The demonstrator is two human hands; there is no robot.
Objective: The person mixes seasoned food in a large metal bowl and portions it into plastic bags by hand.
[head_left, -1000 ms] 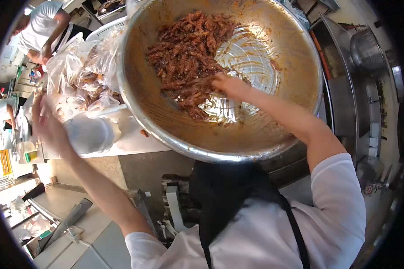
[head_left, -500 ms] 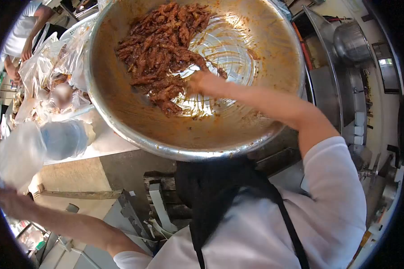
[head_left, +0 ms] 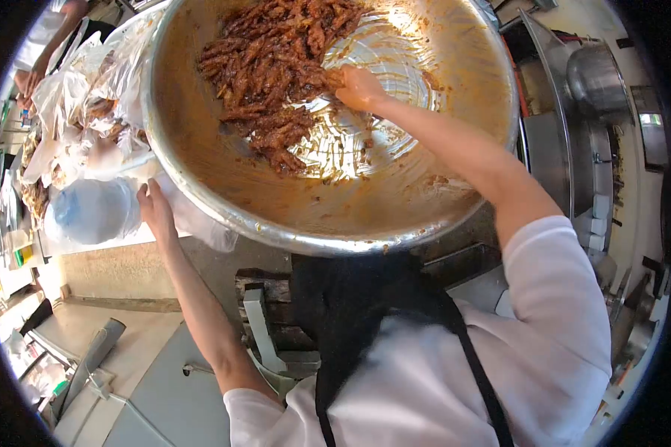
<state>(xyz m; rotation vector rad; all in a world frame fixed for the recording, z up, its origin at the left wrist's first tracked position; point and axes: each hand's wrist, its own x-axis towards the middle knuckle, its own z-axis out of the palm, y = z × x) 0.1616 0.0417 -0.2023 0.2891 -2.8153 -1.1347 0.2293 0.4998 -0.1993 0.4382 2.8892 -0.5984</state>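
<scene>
A wide metal bowl (head_left: 320, 242) fills the upper middle, its inside smeared with brown sauce. Glazed reddish-brown chicken feet (head_left: 276, 59) are heaped on its left side. My right hand (head_left: 359, 88) is inside the bowl at the heap's right edge, fingers closed around a chicken foot; the fingertips are partly hidden. Outside the bowl on the left, my left hand (head_left: 156, 208) has its fingers curled on a clear plastic bag (head_left: 209, 223), which hangs beside the bowl's rim. A bluish, see-through round plastic item (head_left: 89, 211) lies just left of that hand.
Clear bags with food in them (head_left: 89, 112) lie on the table at left. Another person's hand (head_left: 26, 80) is at the far upper left. To the right stand a metal sink (head_left: 552, 141) and a steel pot (head_left: 596, 78).
My left hand has come from the far lower left up to the bowl's side, bringing the clear plastic bag along. My right hand has shifted up and slightly right within the bowl.
</scene>
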